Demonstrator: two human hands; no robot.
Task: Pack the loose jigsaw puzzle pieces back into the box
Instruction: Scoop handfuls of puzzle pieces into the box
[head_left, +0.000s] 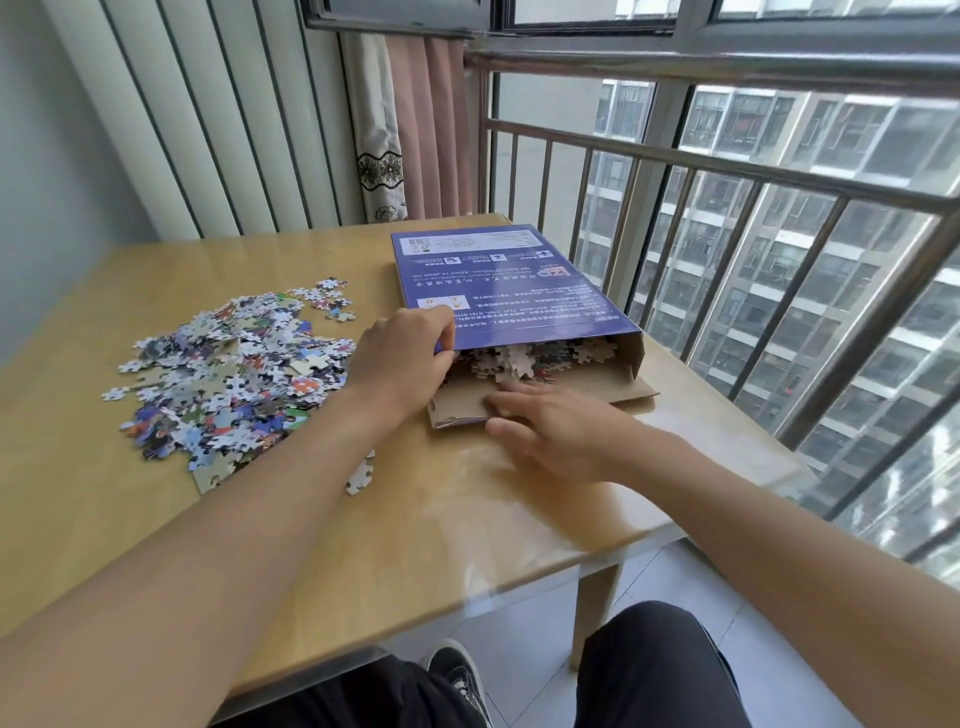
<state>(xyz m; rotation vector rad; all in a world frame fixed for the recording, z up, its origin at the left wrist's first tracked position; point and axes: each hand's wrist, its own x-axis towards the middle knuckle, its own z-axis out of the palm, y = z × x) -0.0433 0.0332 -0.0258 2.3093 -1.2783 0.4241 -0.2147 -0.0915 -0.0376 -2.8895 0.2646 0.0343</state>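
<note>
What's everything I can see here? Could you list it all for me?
puzzle box: one, purple top, brown cardboard inside, open end towards the person, on the table
pieces in the box: many, mixed colours, at the open mouth
loose pile of pieces: many, mixed colours, table's left side
table: one, light wood
curtain: pink and white, behind
railing: metal, at the window
left hand: grips the box's top panel
right hand: flat on the cardboard flap

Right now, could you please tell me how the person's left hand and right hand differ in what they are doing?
The left hand grips the near corner of the purple box, fingers curled round its upper panel; the right hand lies flat with straight fingers on the brown flap. The left lifts the opening; the right presses down. Both work at the box's open end.
</note>
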